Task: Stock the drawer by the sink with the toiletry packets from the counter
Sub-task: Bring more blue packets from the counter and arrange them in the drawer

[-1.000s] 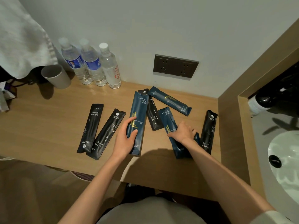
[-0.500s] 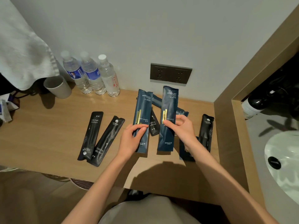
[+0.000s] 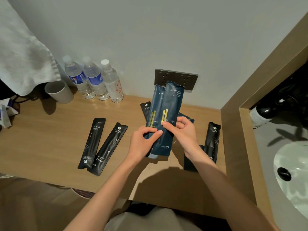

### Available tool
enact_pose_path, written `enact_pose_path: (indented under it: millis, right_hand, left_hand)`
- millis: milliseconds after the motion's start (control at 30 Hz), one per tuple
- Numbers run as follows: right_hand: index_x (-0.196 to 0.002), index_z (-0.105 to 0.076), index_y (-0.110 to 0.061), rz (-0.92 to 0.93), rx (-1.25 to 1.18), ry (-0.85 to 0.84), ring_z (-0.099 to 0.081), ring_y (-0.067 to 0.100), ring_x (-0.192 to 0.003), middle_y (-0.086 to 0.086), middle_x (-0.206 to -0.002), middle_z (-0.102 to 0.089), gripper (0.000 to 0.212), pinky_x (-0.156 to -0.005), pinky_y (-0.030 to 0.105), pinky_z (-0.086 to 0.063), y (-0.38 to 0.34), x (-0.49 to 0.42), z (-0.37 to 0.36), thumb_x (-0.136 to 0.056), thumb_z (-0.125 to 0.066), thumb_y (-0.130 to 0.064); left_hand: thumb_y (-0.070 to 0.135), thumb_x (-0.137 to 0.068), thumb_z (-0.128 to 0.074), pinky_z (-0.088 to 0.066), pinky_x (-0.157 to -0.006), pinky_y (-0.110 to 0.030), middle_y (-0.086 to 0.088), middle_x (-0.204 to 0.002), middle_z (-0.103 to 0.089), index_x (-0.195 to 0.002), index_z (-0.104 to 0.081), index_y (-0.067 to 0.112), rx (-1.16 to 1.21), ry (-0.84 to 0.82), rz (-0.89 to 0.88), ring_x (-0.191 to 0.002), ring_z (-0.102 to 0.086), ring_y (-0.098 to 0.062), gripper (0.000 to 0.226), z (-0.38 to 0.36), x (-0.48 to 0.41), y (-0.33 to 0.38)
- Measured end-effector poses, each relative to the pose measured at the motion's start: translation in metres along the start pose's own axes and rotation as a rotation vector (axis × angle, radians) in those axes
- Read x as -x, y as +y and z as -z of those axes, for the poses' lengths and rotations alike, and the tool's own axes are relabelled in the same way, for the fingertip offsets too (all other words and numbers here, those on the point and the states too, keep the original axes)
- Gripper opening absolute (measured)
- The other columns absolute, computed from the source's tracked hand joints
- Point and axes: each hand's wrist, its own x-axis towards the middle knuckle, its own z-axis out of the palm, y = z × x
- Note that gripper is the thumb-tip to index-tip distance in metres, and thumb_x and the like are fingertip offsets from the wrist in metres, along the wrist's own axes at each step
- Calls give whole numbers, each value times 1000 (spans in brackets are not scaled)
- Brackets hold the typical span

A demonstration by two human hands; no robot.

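- Head view looks down on a light wooden counter [image 3: 50,144] that fills the middle of the frame, with a white round sink basin [image 3: 293,174] at the right edge.
- At frame centre the left hand [image 3: 143,144] pinches a navy blue dental-kit packet with gold stripes [image 3: 154,114], thumb on its front face.
- Just beside it, the right hand [image 3: 181,132] grips a second navy blue packet marked MODERN LIGHT LUXURY [image 3: 170,114], thumb across its front.
- Both held packets stand nearly upright above the counter, and the second overlaps the right edge of the first.
- Left of centre, two black toothbrush packets [image 3: 101,145] lie flat on the wood, touching at their lower ends.
- Another black packet [image 3: 213,140] lies right of the hands, near the raised wooden partition [image 3: 233,147].
- More packets lie partly hidden behind the hands; their number cannot be told.
- In the upper left, three clear plastic water bottles [image 3: 95,80] stand against the wall, next to a tilted grey paper cup [image 3: 58,92] and a hanging pale towel [image 3: 21,52].
- A dark double wall socket [image 3: 190,77] sits behind the tops of the held packets.
- No drawer can be made out.
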Motion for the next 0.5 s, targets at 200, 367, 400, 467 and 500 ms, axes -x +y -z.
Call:
enact_pose_path:
  millis: [200,367,400,467,500]
  right_hand:
    - [-103,-64,-21,19,272,34,-62,12,-98,-5,-104,-67,26,-81,23,-49,18,-62,30,-84,-67,-39]
    - [-122,-56,-16,37,801,-37,-52,22,-117,4,-124,-59,49,-101,41,-44,65,-128,53,-78,-75,-27]
    - [-124,-55,-17,46,890,-46,-50,25,-119,5,-123,-59,53,-101,43,-43,73,-137,54,-76,-76,-27]
    - [-126,-53,-20,56,1008,-26,-46,26,-119,6,-123,-58,56,-100,41,-42,81,-151,53,-76,-76,-31]
    - [-126,-53,-21,67,1055,0,-45,26,-119,5,-124,-57,56,-99,39,-41,83,-155,53,-77,-75,-33]
  left_hand:
    - [23,-81,-73,-44,-76,-12,7,-86,-68,-82,-71,22,-58,79,18,-84,-61,-2,2,15,-5,-4]
    - [21,-81,-72,-44,-73,-5,7,-85,-69,-85,-73,17,-120,132,38,-81,-61,2,6,34,-7,-15]
    - [22,-81,-72,-43,-72,-4,6,-86,-69,-86,-73,16,-125,143,41,-80,-61,3,8,37,-8,-17]
    - [23,-81,-72,-44,-73,-4,5,-87,-70,-86,-74,15,-135,163,55,-82,-62,3,10,42,-8,-21]
    - [23,-81,-72,-44,-74,-5,4,-88,-70,-86,-74,14,-140,171,62,-83,-63,1,11,43,-9,-23]
